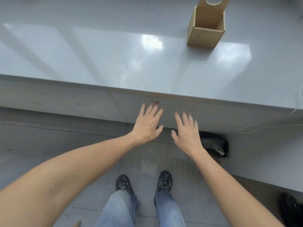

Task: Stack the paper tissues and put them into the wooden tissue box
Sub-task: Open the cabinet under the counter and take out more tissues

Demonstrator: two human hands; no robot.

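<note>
The wooden tissue box point(206, 31) stands on the grey counter at the far right, its open side facing me and its lid with a round hole raised behind it. Inside, it looks hollow, with no tissue showing. No paper tissues appear anywhere in view. My left hand point(147, 125) and my right hand point(186, 131) hover side by side below the counter's front edge, palms down, fingers spread, holding nothing. Both are well short of the box.
The glossy grey counter point(114, 63) spans the view, its front edge point(147, 92) just beyond my fingertips. A black bin point(214, 145) sits on the floor under my right hand. A white cord point(262, 128) hangs at the right. My feet stand on grey tiles.
</note>
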